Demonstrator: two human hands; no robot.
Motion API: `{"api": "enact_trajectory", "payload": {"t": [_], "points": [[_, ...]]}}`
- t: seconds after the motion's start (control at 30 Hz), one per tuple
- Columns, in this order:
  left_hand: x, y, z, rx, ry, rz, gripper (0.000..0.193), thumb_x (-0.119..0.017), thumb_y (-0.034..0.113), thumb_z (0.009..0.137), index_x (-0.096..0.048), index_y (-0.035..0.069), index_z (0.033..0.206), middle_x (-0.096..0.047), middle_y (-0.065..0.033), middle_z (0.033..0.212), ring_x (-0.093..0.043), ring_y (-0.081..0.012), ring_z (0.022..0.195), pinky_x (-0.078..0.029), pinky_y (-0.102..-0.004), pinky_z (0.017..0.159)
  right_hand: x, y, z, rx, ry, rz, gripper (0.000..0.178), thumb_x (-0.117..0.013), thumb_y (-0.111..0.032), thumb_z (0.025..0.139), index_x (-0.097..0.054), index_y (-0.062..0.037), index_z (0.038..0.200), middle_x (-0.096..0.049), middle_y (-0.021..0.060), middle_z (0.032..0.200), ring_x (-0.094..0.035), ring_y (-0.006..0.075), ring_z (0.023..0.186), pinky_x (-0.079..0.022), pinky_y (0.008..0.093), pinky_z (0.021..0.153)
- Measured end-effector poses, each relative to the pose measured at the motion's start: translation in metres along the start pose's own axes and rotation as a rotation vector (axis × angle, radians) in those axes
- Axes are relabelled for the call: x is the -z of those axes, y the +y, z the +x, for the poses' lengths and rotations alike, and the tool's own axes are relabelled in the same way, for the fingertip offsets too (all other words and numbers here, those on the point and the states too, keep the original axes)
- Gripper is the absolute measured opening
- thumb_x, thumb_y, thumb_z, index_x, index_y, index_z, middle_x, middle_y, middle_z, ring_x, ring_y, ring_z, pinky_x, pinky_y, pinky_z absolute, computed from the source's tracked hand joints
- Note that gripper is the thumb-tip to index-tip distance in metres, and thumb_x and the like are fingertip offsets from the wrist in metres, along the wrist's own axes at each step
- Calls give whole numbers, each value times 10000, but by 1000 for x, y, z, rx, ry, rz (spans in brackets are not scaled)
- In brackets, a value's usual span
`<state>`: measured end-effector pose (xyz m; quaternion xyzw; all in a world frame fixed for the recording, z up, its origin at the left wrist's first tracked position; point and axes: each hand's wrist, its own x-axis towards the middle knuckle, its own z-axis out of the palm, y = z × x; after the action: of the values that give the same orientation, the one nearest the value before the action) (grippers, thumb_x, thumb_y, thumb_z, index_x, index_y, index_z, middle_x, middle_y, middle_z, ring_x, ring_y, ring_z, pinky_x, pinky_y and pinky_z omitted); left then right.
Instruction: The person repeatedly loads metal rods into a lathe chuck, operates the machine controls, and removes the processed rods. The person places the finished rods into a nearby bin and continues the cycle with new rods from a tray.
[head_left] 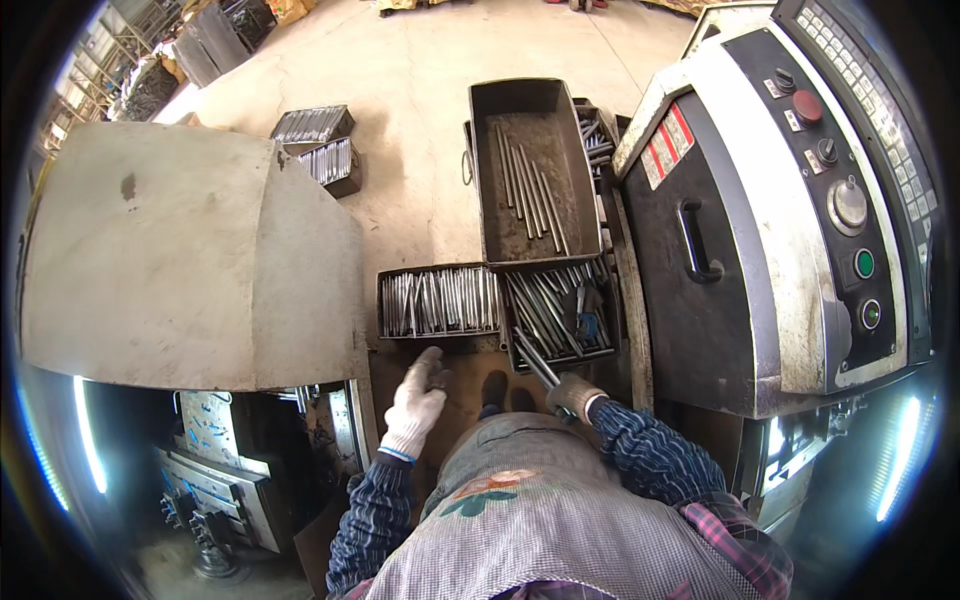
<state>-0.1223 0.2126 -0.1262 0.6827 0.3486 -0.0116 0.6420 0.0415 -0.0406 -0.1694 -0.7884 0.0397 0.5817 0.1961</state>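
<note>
The person stands between two machines, looking down at metal trays set on the floor just ahead of the feet. The right hand (573, 395), in a grey work glove, is clamped round the near end of a steel rod (537, 363); the rod slants up and to the left, its far end over the near edge of the right tray (560, 312). That tray holds a loose heap of rods lying every way — it looks like the place where pieces are dropped or drawn from without sorting. The grip at the very end leaves most of the rod's length free, which would suit feeding it somewhere lengthwise.

The left hand (418, 398), in a white glove, holds nothing. Its fingers are loosely spread and it hangs just near of the left tray (438, 301), where rods stand packed side by side in a neat row — ordered stock, kept apart from the heap.

Beyond these, a deeper brown bin (532, 175) carries only a few long rods on its floor. Farther left, two small boxes (322, 143) of similar rods sit on the concrete. The control panel (820, 190) with its knobs and buttons stands on the right, within arm's reach, and the grey machine housing (180, 255) fills the left.
</note>
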Motion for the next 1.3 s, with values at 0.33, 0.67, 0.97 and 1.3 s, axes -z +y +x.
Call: {"api": "enact_trajectory", "payload": {"t": [0.33, 0.67, 0.97, 1.3], "points": [[-140, -36, 143, 266, -371, 415, 709, -494, 106, 955, -328, 47, 1642, -545, -247, 1525, -558, -349, 1365, -444, -373, 1099, 8, 119, -50, 63, 120, 244, 294, -745, -80, 829, -670, 14, 1097, -725, 124, 840, -678, 225, 655, -545, 369, 580], [-249, -179, 241, 175, 127, 811, 530, -617, 145, 951, -505, -48, 1432, -677, -255, 1240, -655, -354, 1212, -502, -477, 1079, -43, 183, -131, -132, 218, 722, 447, -780, -87, 772, -646, 10, 1187, -713, 128, 844, -661, 201, 590, -551, 352, 514], [-235, -123, 219, 226, 107, 838, 538, -641, 130, 946, -406, -98, 1372, -730, -299, 1098, -755, -396, 969, -625, -445, 815, -67, 192, -135, -223, 162, 848, 500, -804, -127, 773, -599, 23, 1203, -712, 135, 847, -698, 224, 644, -607, 358, 555], [-225, -147, 254, -205, -703, 1785, 269, -721, 172, 938, -799, 136, 1193, -752, -67, 1298, -661, -260, 1281, -480, -386, 1038, -49, 173, -126, -137, 144, 749, 555, -802, -139, 758, -591, 47, 1235, -732, 154, 917, -713, 215, 677, -611, 343, 619]]}}
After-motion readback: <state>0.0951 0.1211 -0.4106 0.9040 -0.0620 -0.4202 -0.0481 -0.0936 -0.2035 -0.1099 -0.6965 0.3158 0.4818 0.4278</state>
